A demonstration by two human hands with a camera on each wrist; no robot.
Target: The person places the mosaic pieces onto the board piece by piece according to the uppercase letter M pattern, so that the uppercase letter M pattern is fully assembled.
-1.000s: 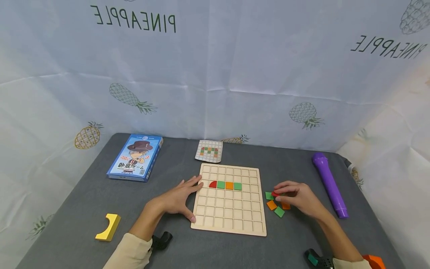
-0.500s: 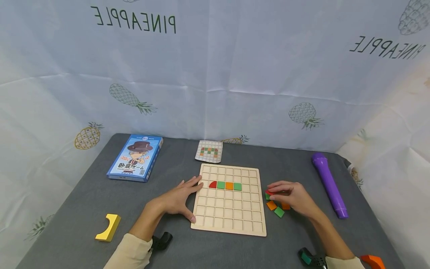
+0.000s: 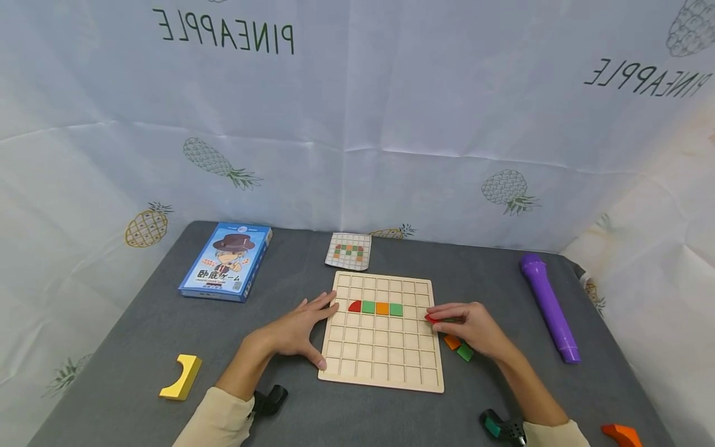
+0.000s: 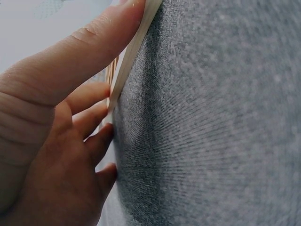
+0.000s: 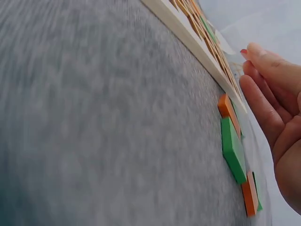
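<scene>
A wooden grid board (image 3: 380, 354) lies on the dark table. In one of its rows sit a red quarter-round tile (image 3: 355, 306), a green tile (image 3: 368, 307), an orange tile (image 3: 382, 308) and another green tile (image 3: 396, 310). My left hand (image 3: 293, 329) rests along the board's left edge, thumb and fingers spread and fairly straight; the left wrist view shows the thumb on the rim. Over the right edge, my right hand (image 3: 469, 324) pinches a red tile (image 3: 430, 319) between thumb and fingers. Only its red tip shows in the right wrist view.
Loose orange (image 3: 452, 341) and green tiles (image 3: 465, 352) lie right of the board, partly under my right hand. A pattern card (image 3: 349, 261) sits behind it. Around stand a blue game box (image 3: 226, 261), a yellow block (image 3: 181, 379), a purple microphone-shaped object (image 3: 550, 310) and an orange block (image 3: 621, 434).
My right hand has moved left from the loose tiles to the board's right edge, carrying the red tile. The left hand stays in place on the board.
</scene>
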